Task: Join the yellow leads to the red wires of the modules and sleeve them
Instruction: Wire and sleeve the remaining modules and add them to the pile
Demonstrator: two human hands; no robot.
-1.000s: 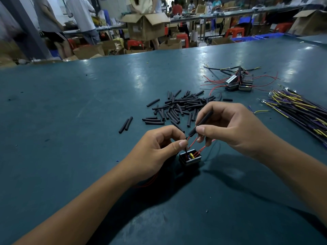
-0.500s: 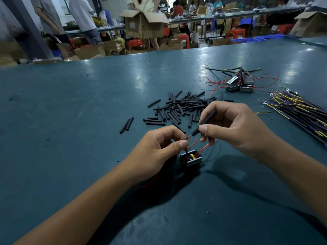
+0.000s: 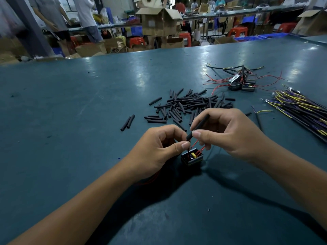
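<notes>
Glossy, scuffed teal tabletop (image 3: 88, 103); matt black rubbery sleeves (image 3: 191, 103) at twelve o'clock; brown cardboard boxes (image 3: 159, 20) beyond.

A dark teal counter (image 3: 74, 106) with a glossy, scuffed top carries everything. A loose heap of short black sleeves (image 3: 191, 105) lies at its middle, with two more sleeves (image 3: 127, 122) side by side well to the left of it. A small black module (image 3: 192, 158) with red wires sits nearer, on the counter. A cluster of modules (image 3: 242, 82) trailing red wires lies farther back on the right. A bundle of yellow and purple leads (image 3: 300, 110) lies along the right edge, one stray lead (image 3: 260, 113) just beside it.
</notes>
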